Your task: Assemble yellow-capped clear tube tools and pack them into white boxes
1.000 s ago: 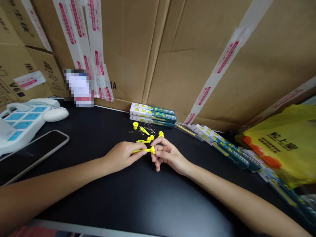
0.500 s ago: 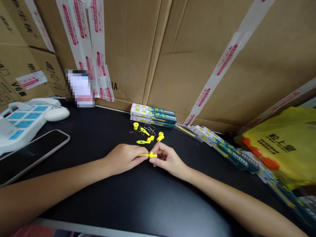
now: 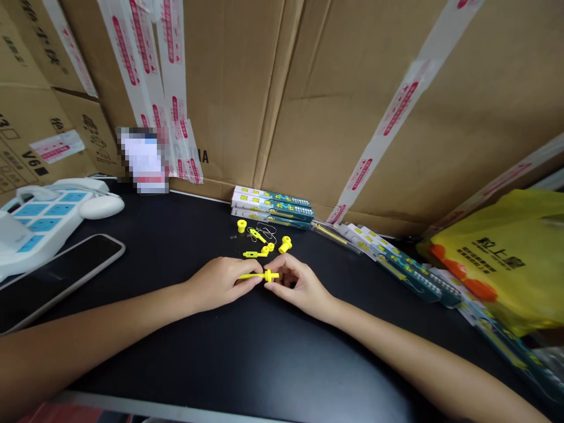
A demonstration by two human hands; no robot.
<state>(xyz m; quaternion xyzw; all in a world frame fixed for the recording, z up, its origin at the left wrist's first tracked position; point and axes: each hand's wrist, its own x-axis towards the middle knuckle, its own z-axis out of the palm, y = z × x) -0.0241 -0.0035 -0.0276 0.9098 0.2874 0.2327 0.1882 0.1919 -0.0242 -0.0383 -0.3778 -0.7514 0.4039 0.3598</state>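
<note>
Just above the black tabletop, my left hand (image 3: 222, 283) pinches a thin yellow plastic strip (image 3: 249, 275). The strip's right end meets a small flanged yellow plastic piece (image 3: 269, 275). Thumb and fingers of my right hand (image 3: 304, 288) close around that flanged piece; how far the two parts fit together I cannot tell. Beyond the hands lie a flat yellow piece (image 3: 252, 254), another flat yellow piece (image 3: 257, 235), a yellow cap (image 3: 242, 225) and a second flanged piece (image 3: 285, 244). Thin wire hooks (image 3: 269, 228) and a tiny spring (image 3: 233, 237) are among them.
Printed slim boxes (image 3: 271, 208) are stacked against the cardboard wall, with more boxes (image 3: 396, 261) in a row rightward. A yellow plastic bag (image 3: 502, 252) sits far right. At left are a phone (image 3: 57, 279), a white power strip (image 3: 53, 220) and a white mouse (image 3: 102, 207).
The fingertips have drawn slightly apart, so more of the yellow strip shows between them. Both hands keep their holds, and the loose parts stay put.
</note>
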